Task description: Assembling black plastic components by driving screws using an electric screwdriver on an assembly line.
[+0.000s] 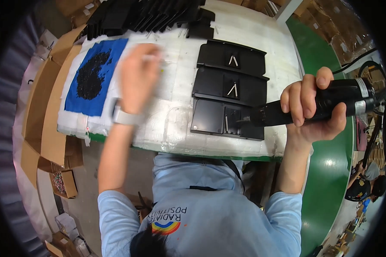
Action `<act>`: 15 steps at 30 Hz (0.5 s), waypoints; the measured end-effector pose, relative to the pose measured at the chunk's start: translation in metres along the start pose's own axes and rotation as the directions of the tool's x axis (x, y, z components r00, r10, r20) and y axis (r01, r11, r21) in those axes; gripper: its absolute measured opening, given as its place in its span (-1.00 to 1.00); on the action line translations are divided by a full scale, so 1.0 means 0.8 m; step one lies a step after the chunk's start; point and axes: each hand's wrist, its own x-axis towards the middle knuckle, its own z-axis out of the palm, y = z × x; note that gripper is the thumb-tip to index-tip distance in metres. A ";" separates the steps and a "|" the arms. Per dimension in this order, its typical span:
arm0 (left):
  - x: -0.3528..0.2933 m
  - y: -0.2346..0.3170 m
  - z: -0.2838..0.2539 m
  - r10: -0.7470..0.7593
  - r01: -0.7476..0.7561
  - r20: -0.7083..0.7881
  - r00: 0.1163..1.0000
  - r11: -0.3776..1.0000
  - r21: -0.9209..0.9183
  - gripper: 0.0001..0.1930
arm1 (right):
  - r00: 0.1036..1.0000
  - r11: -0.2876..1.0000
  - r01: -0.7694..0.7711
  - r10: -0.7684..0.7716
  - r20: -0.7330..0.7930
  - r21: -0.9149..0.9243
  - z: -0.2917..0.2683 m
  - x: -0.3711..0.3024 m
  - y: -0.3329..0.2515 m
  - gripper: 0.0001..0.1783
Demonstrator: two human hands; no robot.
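Observation:
My right hand (311, 105) is wrapped round a black power screwdriver (272, 113), held sideways with its nose pointing left. The tip is over the nearest black panel (208, 116), beside a thin silver metal piece (226, 124); whether it touches cannot be told. Beyond it lie a middle panel (210, 83) and a far panel (211, 55), each with two silver pieces in a V in its recess. My left hand (138, 75) is raised over the white table covering, smeared by motion, its fingers partly curled. A blue cloth (73, 103) beside it bears a pile of small black parts (88, 83).
More black panels (116, 17) are stacked along the table's far side. An open cardboard box (51, 98) stands against the left edge. From the screwdriver's rear, a dark cable (356, 60) runs off at right. Green floor (328, 171) shows on the right, with another person (360, 186) farther off.

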 end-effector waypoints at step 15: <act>0.044 -0.202 -0.122 -0.093 0.036 0.051 0.994 0.745 0.666 -0.78 | 0.956 0.987 -0.157 0.163 -0.246 0.043 0.002 0.003 0.014 -0.61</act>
